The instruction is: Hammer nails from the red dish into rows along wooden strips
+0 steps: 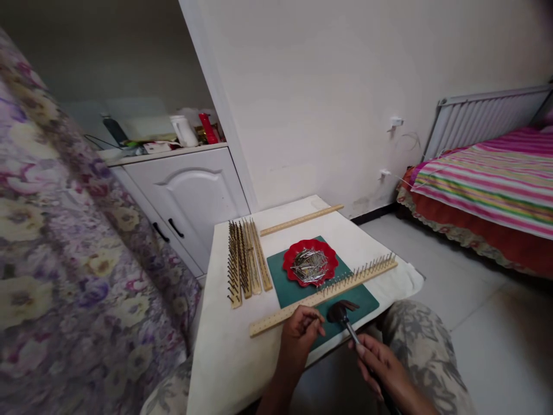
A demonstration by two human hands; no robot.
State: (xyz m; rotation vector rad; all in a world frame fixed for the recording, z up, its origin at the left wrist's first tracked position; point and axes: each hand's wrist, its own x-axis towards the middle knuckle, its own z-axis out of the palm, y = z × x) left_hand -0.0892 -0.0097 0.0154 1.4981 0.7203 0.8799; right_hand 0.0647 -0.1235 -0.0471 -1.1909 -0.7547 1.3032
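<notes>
My right hand (377, 358) is wrapped round the handle of a claw hammer (340, 312), whose dark head hovers over the near part of a green mat (285, 288). Close to the hammer head, my left hand (303, 324) has its fingers pinched together; whatever is between them is too small to make out. Just beyond both hands a long wooden strip (276, 319) lies across the mat, drilled with small holes. Nails (358, 272) stand upright along its right part. Behind it, a red scalloped dish (290, 249) holds a heap of loose nails (309, 265).
Several wooden strips (242, 271), some full of nails, lie side by side on the table (224, 346) at left. Another strip (302, 220) lies near the back. A floral curtain (86, 259) and white cabinet (194, 202) stand left; a bed (488, 178) is at right.
</notes>
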